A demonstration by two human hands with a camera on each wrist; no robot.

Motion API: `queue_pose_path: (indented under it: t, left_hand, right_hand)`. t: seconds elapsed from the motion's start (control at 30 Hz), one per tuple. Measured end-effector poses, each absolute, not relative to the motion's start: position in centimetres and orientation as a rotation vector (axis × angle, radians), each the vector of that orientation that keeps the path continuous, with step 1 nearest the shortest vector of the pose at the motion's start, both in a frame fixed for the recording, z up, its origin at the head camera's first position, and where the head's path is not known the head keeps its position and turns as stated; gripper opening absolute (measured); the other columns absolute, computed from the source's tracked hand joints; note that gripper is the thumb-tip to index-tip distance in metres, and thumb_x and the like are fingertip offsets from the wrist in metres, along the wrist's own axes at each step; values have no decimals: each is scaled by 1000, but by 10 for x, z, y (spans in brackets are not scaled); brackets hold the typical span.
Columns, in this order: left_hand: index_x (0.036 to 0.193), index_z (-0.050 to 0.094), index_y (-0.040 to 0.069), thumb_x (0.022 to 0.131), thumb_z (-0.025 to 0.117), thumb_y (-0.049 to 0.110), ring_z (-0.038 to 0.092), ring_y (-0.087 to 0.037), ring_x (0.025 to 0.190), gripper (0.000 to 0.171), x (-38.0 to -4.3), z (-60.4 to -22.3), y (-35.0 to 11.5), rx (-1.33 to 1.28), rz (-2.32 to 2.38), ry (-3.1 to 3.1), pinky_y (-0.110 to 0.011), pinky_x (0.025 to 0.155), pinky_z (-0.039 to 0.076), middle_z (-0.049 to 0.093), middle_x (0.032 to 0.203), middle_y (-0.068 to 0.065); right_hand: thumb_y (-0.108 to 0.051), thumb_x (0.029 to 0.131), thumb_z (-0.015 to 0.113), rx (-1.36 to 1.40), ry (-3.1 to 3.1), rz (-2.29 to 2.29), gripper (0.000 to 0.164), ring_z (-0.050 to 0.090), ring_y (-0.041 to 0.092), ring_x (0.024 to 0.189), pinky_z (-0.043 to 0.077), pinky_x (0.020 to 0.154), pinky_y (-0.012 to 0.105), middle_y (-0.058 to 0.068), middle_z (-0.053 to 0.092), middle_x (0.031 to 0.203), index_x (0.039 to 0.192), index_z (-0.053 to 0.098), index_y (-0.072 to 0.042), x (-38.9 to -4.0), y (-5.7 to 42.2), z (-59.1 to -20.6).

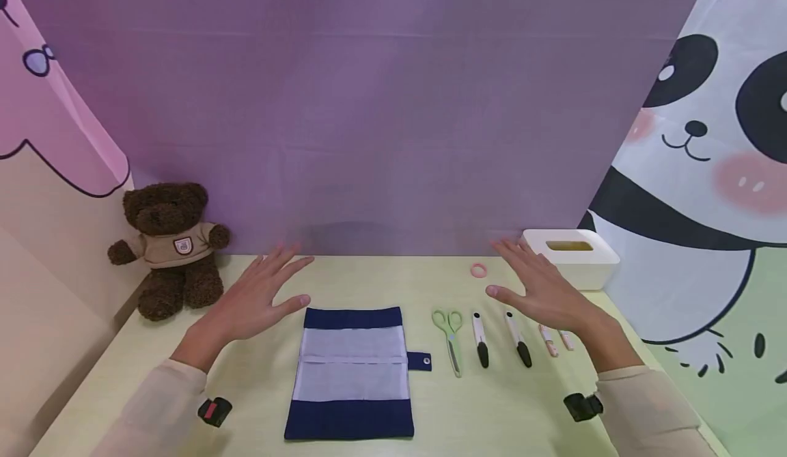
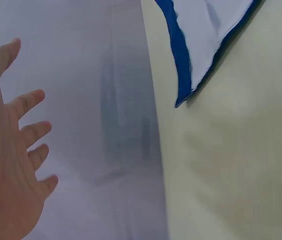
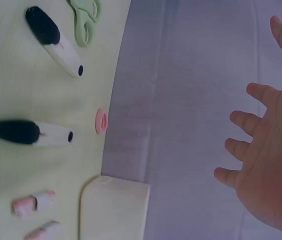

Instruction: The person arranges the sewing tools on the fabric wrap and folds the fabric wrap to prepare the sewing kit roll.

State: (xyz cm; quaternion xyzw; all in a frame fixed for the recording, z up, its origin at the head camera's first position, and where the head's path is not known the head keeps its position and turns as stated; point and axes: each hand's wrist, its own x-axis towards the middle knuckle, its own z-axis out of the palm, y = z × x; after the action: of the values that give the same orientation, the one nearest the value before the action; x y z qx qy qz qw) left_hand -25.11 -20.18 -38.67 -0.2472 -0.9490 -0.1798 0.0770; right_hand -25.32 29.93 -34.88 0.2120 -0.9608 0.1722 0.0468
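My left hand [image 1: 255, 303] hovers over the table with fingers spread and straight, holding nothing, up and left of a navy and white fabric pouch [image 1: 353, 365] that lies unfolded. A navy strap with a metal snap [image 1: 420, 361] sticks out from the pouch's right side. On the other side, my right hand [image 1: 544, 289] is also raised with straight fingers and nothing in it. Below and left of it lie green scissors [image 1: 451, 337] and two white-and-black capped tools [image 1: 481, 341], [image 3: 56, 42], whose kind I cannot tell. Two small pink-and-white sticks [image 1: 548, 341] are partly covered by the right wrist.
A pink ring [image 1: 478, 270], perhaps a tape roll, lies near the table's back edge. A white tissue box [image 1: 574, 259] stands at the back right. At the back left sits a brown teddy bear [image 1: 172, 252]. A purple cloth [image 1: 381, 115] hangs behind the table.
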Motion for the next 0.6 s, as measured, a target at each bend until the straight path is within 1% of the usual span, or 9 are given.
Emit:
queue_pose_path:
  t: [0.1,0.23,0.4,0.5,0.6]
  left_hand:
    - [163,32,28,101,53,61,14,-37,162,73,-250,-397,-203,-745,-654,-2848,-66,126,16,21,174,-5]
    - [161,37,28,100,58,58,23,-35,160,70,-251,-416,-204,-728,-844,-2843,-68,121,28,29,171,-4]
    - [155,46,25,100,66,41,36,-36,154,61,-254,-443,-202,-697,-1039,-2811,-65,119,34,42,164,-6]
    - [153,50,21,100,69,34,43,-38,150,57,-257,-458,-202,-647,-1167,-2788,-64,117,38,49,160,-7]
    - [152,52,17,100,69,32,46,-42,146,56,-259,-472,-205,-588,-1270,-2769,-64,114,41,51,158,-9]
  right_hand:
    - [-51,100,60,663,-2916,628,81,14,45,160,17,119,76,16,18,173,166,22,-22,-257,296,-358]
    - [-46,103,59,669,-2901,815,75,22,44,157,23,118,74,14,23,171,165,24,-21,-261,291,-372]
    - [-45,104,58,632,-2883,968,71,29,43,155,27,119,71,14,34,168,163,30,-17,-267,285,-396]
    - [-40,104,60,630,-2842,1033,66,38,42,151,34,118,66,16,39,165,160,37,-13,-270,281,-410]
    - [-34,104,62,635,-2797,1093,59,47,41,144,42,115,60,17,47,159,154,45,-8,-273,278,-424]
